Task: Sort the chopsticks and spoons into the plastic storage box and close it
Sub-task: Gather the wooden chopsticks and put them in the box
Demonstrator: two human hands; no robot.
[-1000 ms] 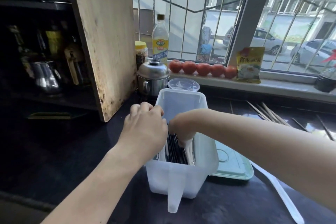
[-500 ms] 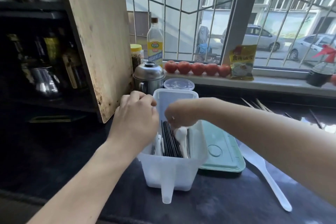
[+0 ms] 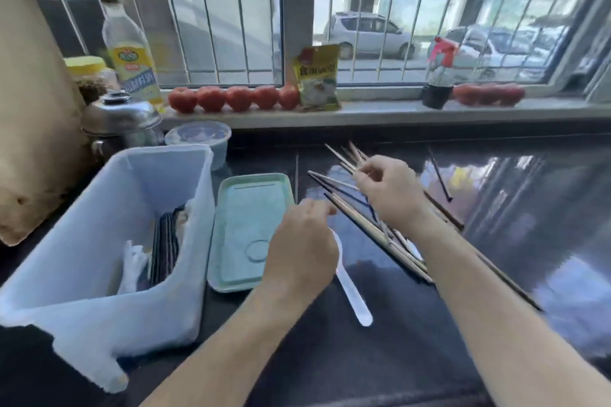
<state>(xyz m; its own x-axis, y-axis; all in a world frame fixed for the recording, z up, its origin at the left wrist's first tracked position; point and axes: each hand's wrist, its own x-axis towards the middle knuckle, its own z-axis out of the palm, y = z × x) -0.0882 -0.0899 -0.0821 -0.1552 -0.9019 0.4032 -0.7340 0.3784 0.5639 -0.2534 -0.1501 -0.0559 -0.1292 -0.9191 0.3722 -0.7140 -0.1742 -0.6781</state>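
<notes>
The translucent plastic storage box (image 3: 99, 274) stands open at the left, with dark chopsticks (image 3: 163, 248) and white spoons (image 3: 132, 261) inside. Its green lid (image 3: 244, 218) lies flat beside it on the dark counter. A pile of loose wooden and dark chopsticks (image 3: 380, 238) lies right of the lid, and a single dark chopstick (image 3: 439, 178) lies apart further right. My right hand (image 3: 393, 195) is over the pile, its fingertips pinching the light chopsticks. My left hand (image 3: 301, 251) hovers with loosely curled fingers above a white spoon (image 3: 352, 294), whose bowl it hides.
A wooden cutting board (image 3: 29, 109) leans at the far left. Behind the box are a steel pot (image 3: 119, 116) and a round plastic container (image 3: 198, 135). The sill holds an oil bottle (image 3: 132, 59), tomatoes (image 3: 231, 97), a yellow packet (image 3: 317, 76) and a spray bottle (image 3: 438, 82).
Both hands have left the box and moved right to the loose chopsticks and spoon. The view has swung right, so the box now sits at the left.
</notes>
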